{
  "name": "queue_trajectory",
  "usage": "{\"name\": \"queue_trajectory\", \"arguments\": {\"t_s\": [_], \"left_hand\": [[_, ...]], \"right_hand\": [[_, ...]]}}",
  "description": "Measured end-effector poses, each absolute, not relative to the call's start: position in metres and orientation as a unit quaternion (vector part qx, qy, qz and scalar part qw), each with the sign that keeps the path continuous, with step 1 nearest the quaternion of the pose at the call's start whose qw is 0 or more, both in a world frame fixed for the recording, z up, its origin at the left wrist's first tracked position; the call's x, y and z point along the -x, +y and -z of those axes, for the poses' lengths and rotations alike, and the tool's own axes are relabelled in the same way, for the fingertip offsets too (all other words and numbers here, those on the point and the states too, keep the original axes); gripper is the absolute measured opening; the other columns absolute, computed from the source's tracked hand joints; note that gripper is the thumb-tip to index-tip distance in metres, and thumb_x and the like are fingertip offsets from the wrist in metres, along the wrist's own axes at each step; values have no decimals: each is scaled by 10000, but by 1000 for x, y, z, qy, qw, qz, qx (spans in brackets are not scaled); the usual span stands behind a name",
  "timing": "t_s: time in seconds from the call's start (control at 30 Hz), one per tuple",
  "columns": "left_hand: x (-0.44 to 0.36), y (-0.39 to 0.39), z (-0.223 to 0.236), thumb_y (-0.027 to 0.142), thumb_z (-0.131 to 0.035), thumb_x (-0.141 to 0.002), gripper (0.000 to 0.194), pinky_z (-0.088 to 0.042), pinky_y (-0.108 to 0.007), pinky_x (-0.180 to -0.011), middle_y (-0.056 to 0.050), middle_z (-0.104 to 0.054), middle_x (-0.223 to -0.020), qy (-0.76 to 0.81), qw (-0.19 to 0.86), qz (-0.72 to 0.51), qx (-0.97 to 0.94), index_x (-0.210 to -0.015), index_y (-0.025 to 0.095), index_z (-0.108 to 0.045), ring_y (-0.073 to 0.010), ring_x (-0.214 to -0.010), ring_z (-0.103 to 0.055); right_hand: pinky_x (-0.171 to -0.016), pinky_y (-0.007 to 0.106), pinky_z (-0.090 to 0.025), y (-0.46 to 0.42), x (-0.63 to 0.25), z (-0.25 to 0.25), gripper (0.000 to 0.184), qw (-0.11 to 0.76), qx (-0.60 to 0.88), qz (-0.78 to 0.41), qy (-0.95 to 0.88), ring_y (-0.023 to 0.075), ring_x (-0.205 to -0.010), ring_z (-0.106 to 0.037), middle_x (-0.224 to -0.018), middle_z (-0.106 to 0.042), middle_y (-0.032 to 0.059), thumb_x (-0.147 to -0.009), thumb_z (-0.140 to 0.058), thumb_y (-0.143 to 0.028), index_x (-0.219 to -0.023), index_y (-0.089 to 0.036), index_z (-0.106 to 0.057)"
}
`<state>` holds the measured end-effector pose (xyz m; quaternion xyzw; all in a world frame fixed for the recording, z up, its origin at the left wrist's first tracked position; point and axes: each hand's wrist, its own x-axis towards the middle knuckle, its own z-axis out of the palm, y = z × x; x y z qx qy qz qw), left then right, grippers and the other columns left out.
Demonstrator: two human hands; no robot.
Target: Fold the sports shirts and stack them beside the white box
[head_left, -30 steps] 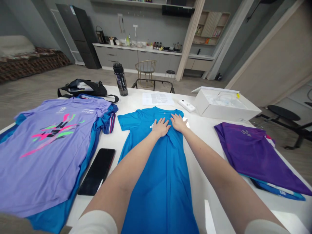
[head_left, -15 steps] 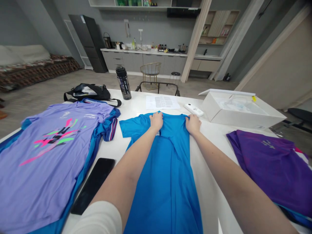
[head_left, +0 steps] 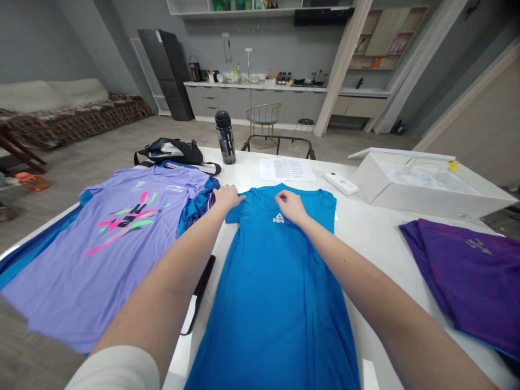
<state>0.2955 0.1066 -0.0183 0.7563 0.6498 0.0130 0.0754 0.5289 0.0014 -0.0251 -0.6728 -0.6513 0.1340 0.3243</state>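
Frame centre: left hand [head_left: 228, 198] at blue shirt [head_left: 268, 287] sleeve, thumb and fingers apart; right hand [head_left: 293, 207] near collar, fingers curled, hold unclear.

Both hands bare, folks: the left hand [head_left: 228, 199] and the right hand [head_left: 291, 205], 5-fingered types! Well back from the left, 1 plain white sleeve [head_left: 117, 371], its edge rounded. Behind the right, bare forearm [head_left: 365, 287], 1 tiny spot [head_left: 345, 261] showing!
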Motion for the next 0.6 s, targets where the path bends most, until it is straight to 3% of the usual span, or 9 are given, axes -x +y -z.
{"name": "queue_trajectory", "arguments": {"t_s": [0.07, 0.13, 0.2, 0.27, 0.33, 0.43, 0.53, 0.6], "left_hand": [[-277, 112, 15, 597, -735, -774, 585, -266, -600, -1110, -248, -605, -1339, 664, 131, -17, -736, -1145, 152, -655, -452, -1335, -460], [-270, 115, 13, 478, -851, -649, 475, -290, -566, -1108, -219, -679, -1215, 674, 213, -72, -703, -965, 161, -692, -459, -1338, -465], [-270, 115, 11, 368, -873, -593, 358, -367, -501, -1064, -173, -733, -1030, 672, 283, -141, -670, -827, 169, -690, -437, -1274, -532], [-274, 112, 9, 352, -824, -654, 266, -458, -412, -952, -129, -735, -877, 655, 329, -195, -652, -792, 167, -691, -373, -1117, -635], [-279, 106, 5, 392, -725, -774, 253, -503, -341, -820, -109, -727, -830, 630, 368, -244, -639, -843, 149, -710, -292, -944, -684], [-285, 90, -3, 449, -570, -894, 366, -524, -307, -735, -101, -746, -896, 579, 433, -305, -620, -1020, 147, -733, -219, -829, -690], [-290, 68, -15, 458, -482, -920, 452, -533, -339, -790, -105, -749, -1115, 495, 543, -330, -593, -1235, 209, -690, -233, -970, -694], [-295, 53, -20, 409, -421, -925, 496, -523, -374, -855, -88, -686, -1308, 437, 601, -342, -575, -1353, 259, -622, -247, -1117, -659]], "right_hand": [[-870, 325, -523, 6, -483, 28, 130, 340, 625, -222, -667, 191, -867, -662, -965, -729, 38, -918, -599, -268, -961, -213, -708], [-857, 333, -535, 11, -444, 33, 176, 351, 602, -275, -663, 181, -842, -658, -980, -718, 31, -872, -684, -300, -1024, -214, -696], [-870, 353, -545, 17, -416, 38, 402, 366, 592, -317, -644, 192, -889, -657, -1061, -695, 52, -781, -796, -344, -1132, -204, -660], [-881, 365, -552, 24, -401, 41, 641, 404, 585, -358, -605, 207, -957, -651, -1168, -659, 89, -694, -867, -382, -1246, -190, -601], [-883, 359, -558, 29, -394, 39, 776, 455, 573, -390, -559, 210, -1000, -646, -1226, -640, 106, -655, -889, -401, -1317, -183, -548], [-879, 339, -559, 31, -396, 31, 715, 503, 546, -418, -523, 205, -1007, -659, -1172, -682, 77, -650, -886, -405, -1263, -190, -586], [-789, 330, -574, 29, -402, 22, 494, 515, 572, -436, -466, 213, -923, -691, -1036, -728, 74, -746, -806, -463, -1123, -179, -662], [-699, 331, -576, 29, -408, 16, 453, 522, 630, -429, -382, 232, -871, -701, -995, -737, 102, -804, -737, -494, -1107, -162, -677]]}}
